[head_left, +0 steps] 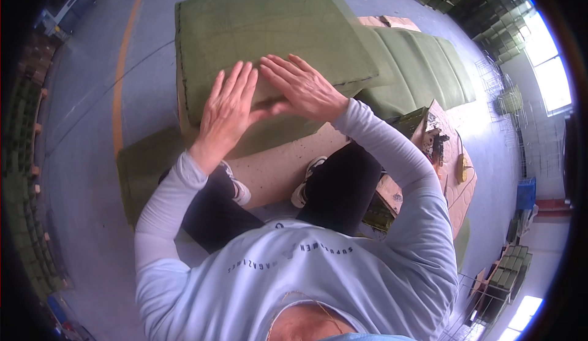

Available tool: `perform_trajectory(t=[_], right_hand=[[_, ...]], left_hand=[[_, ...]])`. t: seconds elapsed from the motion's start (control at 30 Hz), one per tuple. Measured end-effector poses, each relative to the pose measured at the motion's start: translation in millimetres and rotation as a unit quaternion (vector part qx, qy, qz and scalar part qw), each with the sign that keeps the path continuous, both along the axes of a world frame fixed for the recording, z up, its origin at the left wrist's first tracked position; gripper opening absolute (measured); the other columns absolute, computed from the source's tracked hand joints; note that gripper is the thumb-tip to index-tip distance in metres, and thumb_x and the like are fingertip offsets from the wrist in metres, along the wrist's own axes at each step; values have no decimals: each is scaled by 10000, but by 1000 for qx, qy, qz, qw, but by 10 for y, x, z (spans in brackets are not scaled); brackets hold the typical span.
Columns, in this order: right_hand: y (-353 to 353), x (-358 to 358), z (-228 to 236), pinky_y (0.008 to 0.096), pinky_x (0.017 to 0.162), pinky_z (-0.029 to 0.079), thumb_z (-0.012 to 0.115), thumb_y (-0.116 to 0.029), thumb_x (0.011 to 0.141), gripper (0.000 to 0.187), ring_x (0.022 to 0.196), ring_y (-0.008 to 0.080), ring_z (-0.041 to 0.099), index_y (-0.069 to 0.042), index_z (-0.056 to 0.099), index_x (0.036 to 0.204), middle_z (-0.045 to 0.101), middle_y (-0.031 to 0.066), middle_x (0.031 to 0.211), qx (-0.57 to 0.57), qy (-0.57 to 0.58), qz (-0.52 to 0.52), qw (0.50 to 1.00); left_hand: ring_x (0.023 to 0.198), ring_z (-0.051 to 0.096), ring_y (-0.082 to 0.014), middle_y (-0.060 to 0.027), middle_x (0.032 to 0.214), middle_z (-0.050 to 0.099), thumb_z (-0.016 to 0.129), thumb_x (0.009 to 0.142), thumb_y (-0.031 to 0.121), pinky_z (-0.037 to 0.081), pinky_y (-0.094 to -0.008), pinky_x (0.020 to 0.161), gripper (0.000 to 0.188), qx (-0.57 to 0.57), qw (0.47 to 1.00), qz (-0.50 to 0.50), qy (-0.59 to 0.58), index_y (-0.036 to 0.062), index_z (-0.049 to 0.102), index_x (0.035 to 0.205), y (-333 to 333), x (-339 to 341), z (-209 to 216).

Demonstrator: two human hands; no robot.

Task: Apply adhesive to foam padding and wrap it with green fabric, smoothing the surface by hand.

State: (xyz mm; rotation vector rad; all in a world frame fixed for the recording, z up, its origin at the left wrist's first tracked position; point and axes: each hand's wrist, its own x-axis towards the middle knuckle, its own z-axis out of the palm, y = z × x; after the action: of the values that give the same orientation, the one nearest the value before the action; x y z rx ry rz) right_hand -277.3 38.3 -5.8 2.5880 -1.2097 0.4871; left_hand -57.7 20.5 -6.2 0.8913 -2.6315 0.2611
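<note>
A large olive-green sheet [269,28] with dark marks along its left and lower right edges lies in front of me. My left hand [225,105] is over its near part, fingers stretched out and pointing away from me. My right hand [303,87] is beside it, flat, with its fingers slanting toward the left one. The two hands nearly meet, thumbs close together, and neither holds anything. Both appear to rest on the sheet, though contact under the palms is hidden. Brown cardboard [275,166] shows below the sheet's near edge, between my shoes.
To the right lies a ridged green piece [416,65]. Closer by, a cardboard-topped stand [453,175] carries a dark-stained item [435,145] and a small yellow-handled tool [462,168]. Another green piece [144,169] is at my left. Stacked green parts [24,175] line the far left.
</note>
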Motion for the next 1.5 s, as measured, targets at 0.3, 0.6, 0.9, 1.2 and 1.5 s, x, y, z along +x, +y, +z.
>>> perform_trajectory(t=[0.3, 0.6, 0.9, 1.2, 1.5], right_hand=[[61, -1716, -231, 323, 925, 425, 560, -382, 896, 561, 1110, 286, 554, 72, 502, 1220, 578, 247, 1157, 157, -348, -367, 848], [494, -406, -38, 247, 695, 403, 530, -306, 928, 370, 781, 74, 470, 54, 582, 996, 579, 10, 850, 293, -536, -180, 771], [-807, -1276, -45, 355, 1008, 357, 469, -427, 932, 567, 1219, 298, 463, 11, 449, 1292, 502, 205, 1282, -52, -462, -287, 837], [-2416, -1721, -76, 378, 1035, 326, 354, -594, 904, 702, 1231, 354, 442, -21, 471, 1294, 503, 247, 1267, 133, -279, -298, 903], [-1493, -1970, 23, 324, 746, 434, 417, -536, 915, 612, 739, 212, 586, 46, 606, 920, 612, 148, 750, 181, -300, -240, 906]], left_hand=[[1285, 402, -274, -108, 1360, 463, 424, 718, 740, 339, -463, 1041, 929, -59, 988, 133, 44, 62, 421, 1352, -113, 321, -104], [1348, 305, -251, -80, 1442, 361, 354, 659, 789, 238, -459, 1109, 996, -70, 993, 49, -76, 124, 363, 1400, -1079, 1423, 13], [1412, 68, -323, -211, 1507, 127, 254, 973, 498, 56, -424, 1136, 714, 61, 818, 253, 513, -43, 161, 1429, -949, 813, -84], [1409, 42, -338, -245, 1506, 44, 304, 957, 523, 39, -419, 1143, 797, 20, 684, 391, 616, -76, 66, 1426, -1085, 713, -277], [1408, 81, -270, -193, 1517, 86, 263, 926, 619, 96, -347, 1141, 869, 241, 621, 188, 722, -75, 102, 1423, -2317, 1235, -587]])
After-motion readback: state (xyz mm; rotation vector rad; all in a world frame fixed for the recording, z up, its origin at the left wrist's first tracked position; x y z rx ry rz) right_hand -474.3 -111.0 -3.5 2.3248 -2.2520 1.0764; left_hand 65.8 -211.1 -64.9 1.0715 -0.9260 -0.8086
